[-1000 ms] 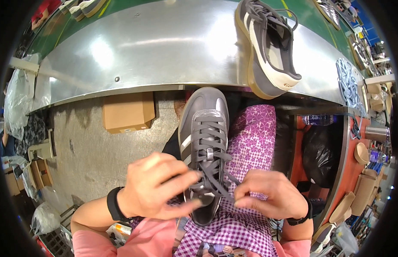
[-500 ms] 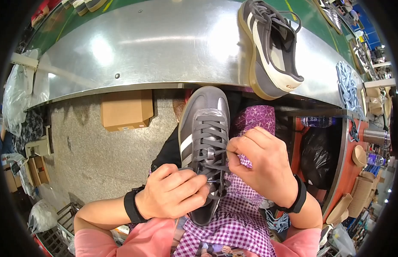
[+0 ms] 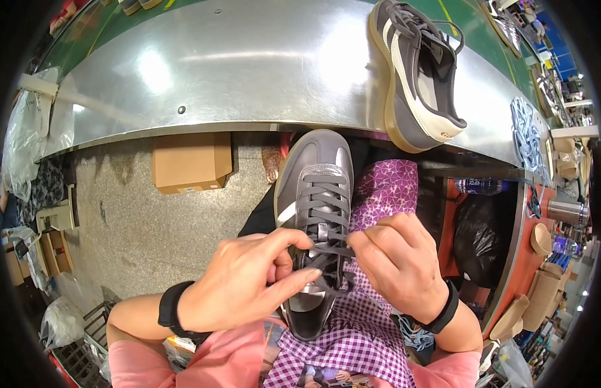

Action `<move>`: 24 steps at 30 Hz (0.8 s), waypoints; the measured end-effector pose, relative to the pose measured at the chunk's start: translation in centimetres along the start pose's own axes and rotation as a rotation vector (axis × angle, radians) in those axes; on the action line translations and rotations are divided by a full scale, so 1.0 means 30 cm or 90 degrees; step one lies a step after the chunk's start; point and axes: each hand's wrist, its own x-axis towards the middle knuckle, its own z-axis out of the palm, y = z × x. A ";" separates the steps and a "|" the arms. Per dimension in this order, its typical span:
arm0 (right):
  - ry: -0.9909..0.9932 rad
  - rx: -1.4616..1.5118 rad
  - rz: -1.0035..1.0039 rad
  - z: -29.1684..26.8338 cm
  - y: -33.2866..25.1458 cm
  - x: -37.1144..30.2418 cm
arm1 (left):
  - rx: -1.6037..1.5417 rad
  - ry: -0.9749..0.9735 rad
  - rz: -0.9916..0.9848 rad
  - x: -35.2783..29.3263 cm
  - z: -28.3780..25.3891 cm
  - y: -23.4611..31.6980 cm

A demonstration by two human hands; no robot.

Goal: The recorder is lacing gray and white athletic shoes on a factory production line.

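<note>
A dark grey sneaker with a white side stripe rests on my lap, its toe pointing away from me. Grey shoelace criss-crosses up its front, looser toward the tongue. At the right eyelets, my right hand pinches a strand of the lace between thumb and fingertips. My left hand lies over the left side of the sneaker's opening, thumb and forefinger spread apart beside the laces, the other fingers curled. No lace shows between them.
A laced grey sneaker stands on the metal bench ahead. On the floor sits a cardboard box. Light blue laces hang at the bench's right end. A black plastic bag fills a shelf on the right.
My left hand has parted its thumb and forefinger, after being closed at the laces. My right hand has shifted slightly right and down, still pinching the lace.
</note>
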 end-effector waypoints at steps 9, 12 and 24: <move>0.089 0.114 0.271 0.025 -0.052 -0.067 | 0.063 -0.225 0.377 0.053 -0.057 -0.035; 0.103 0.160 0.254 0.015 -0.081 -0.101 | -0.087 -0.213 0.250 0.043 -0.076 -0.075; 0.053 0.316 0.309 0.009 -0.124 -0.065 | -0.154 -0.092 0.058 -0.016 -0.067 -0.116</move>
